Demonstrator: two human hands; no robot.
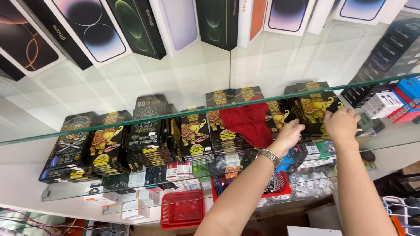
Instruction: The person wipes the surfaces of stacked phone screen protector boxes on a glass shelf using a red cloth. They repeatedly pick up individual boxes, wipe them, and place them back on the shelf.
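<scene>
Together, both hands' grips (289,133) (340,123) touch the black-and-gold packages (313,109).

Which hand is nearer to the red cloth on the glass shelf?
Left. The left hand is right beside the red cloth, at its right edge, perhaps touching it. The right hand is farther right, on the black and gold packages.

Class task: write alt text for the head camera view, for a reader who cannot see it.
Two bare hands reach under a glass shelf to a stack of black and gold flat packets: the left hand, with a silver wristwatch, and the right hand both touch it. A red cloth lies on neighbouring packets.
</scene>
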